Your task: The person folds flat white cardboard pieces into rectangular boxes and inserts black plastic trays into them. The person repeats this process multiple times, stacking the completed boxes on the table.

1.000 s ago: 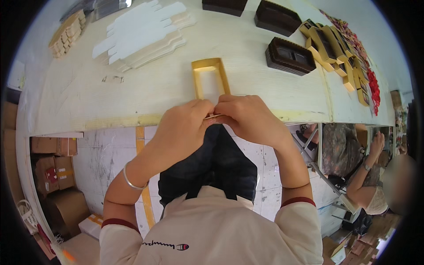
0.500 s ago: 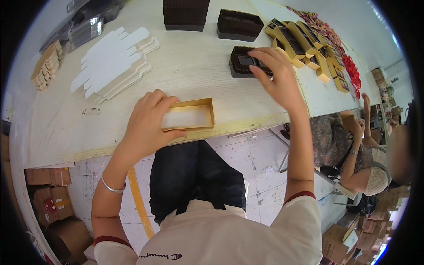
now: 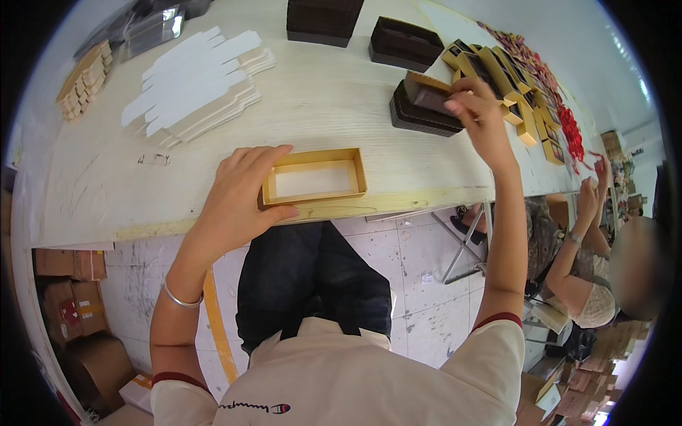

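Observation:
A shallow gold-lined open box [image 3: 312,183] sits at the table's front edge, with nothing inside. My left hand [image 3: 245,186] grips its left end, thumb on the near side and fingers over the far side. To the right, my right hand [image 3: 479,117] pinches the right end of a thin dark brown plastic tray [image 3: 428,94]. That tray is tilted, its left end raised above a short stack of nested brown trays [image 3: 425,122]. My right fingertips partly cover its right end.
More brown tray stacks [image 3: 405,46] stand at the back. Filled gold boxes [image 3: 526,121] and red ribbon [image 3: 570,135] lie at the right. Flat white card blanks [image 3: 192,85] are piled at the left, near wooden-coloured pieces [image 3: 85,82]. A co-worker [image 3: 582,263] sits at the right.
My right hand has closed on a brown tray and tilted it up off its stack. My left hand stays on the gold box. The whole view has shifted slightly.

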